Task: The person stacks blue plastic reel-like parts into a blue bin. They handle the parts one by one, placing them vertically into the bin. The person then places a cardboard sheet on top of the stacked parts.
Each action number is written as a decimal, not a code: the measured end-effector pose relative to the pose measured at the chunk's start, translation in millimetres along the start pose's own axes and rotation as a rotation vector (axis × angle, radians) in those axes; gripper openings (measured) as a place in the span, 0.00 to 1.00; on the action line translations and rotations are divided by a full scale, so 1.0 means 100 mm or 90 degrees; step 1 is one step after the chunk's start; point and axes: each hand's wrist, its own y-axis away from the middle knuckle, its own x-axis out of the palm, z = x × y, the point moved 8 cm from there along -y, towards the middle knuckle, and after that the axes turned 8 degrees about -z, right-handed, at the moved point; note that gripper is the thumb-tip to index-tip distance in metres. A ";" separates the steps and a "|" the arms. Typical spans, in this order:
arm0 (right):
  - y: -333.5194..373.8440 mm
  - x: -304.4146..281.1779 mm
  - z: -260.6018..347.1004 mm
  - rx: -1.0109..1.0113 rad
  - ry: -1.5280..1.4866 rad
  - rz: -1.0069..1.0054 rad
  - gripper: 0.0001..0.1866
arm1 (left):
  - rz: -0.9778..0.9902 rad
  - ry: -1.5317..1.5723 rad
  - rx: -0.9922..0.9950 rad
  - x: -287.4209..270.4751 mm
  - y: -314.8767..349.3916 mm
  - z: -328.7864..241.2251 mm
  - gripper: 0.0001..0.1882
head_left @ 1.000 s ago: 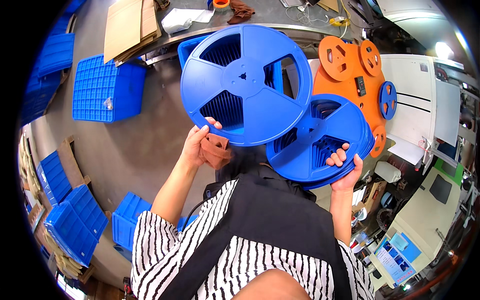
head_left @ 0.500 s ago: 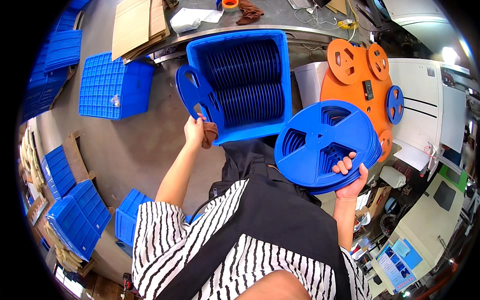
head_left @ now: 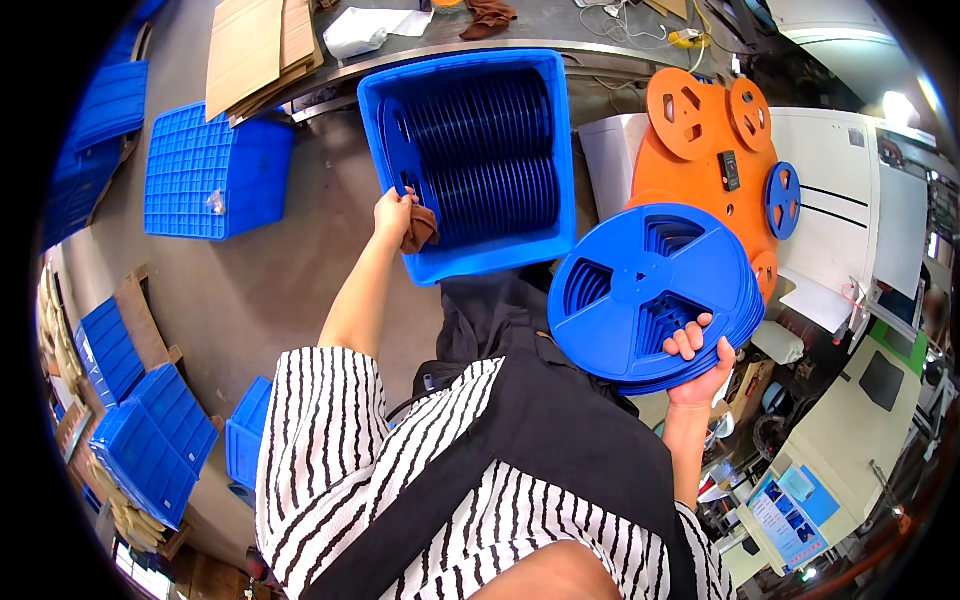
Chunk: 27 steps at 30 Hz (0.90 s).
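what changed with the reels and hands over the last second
The left hand carried one blue reel from chest height down into the blue crate, where it now stands on edge among the others; hand and brown cloth remain at it. The right hand still holds the reel stack.

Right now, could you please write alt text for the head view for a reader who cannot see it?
Seen from above, the left hand, holding a brown cloth, slots a blue reel into a blue crate full of upright reels. The right hand holds a stack of blue reels beside an orange machine.
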 end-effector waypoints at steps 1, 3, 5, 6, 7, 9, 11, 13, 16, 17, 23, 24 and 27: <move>-0.01 0.03 -0.01 0.008 -0.004 0.004 0.22 | 0.010 -0.033 0.012 0.01 -0.07 0.17 0.09; -0.08 0.13 -0.11 0.043 -0.014 0.029 0.22 | 0.013 -0.102 0.023 -0.11 -0.17 0.59 0.18; -0.03 0.12 -0.06 0.021 -0.021 0.029 0.22 | 0.039 -0.097 -0.052 0.14 0.09 0.36 0.30; 0.03 0.10 0.02 -0.009 -0.021 0.039 0.22 | 0.057 -0.097 -0.080 0.24 0.27 0.05 0.36; 0.04 0.11 0.04 -0.019 -0.021 0.061 0.21 | 0.095 -0.106 -0.090 0.21 0.45 -0.20 0.49; 0.02 0.22 0.05 -0.010 -0.042 0.100 0.20 | 0.099 -0.089 0.067 0.09 0.58 -0.25 0.45; 0.05 0.34 0.18 -0.002 -0.094 0.154 0.18 | 0.101 -0.098 0.298 0.08 1.07 -0.78 0.42; 0.05 0.46 0.27 0.011 -0.157 0.233 0.16 | 0.152 -0.094 0.500 0.06 1.64 -1.40 0.40; 0.06 0.60 0.34 0.015 -0.198 0.285 0.14 | 0.201 -0.224 0.861 0.03 2.56 -2.12 0.41; 0.04 0.63 0.33 0.020 -0.213 0.304 0.14 | 0.250 -0.249 0.914 0.09 2.75 -2.19 0.41; 0.07 0.64 0.26 0.042 -0.228 0.363 0.14 | 0.248 -0.346 1.029 0.12 3.15 -2.42 0.24; 0.07 0.61 0.27 0.042 -0.225 0.358 0.14 | 0.237 -0.340 1.042 0.09 3.18 -2.45 0.22; 0.05 0.52 0.24 0.040 -0.247 0.340 0.13 | 0.181 -0.347 1.070 0.01 3.24 -2.52 0.18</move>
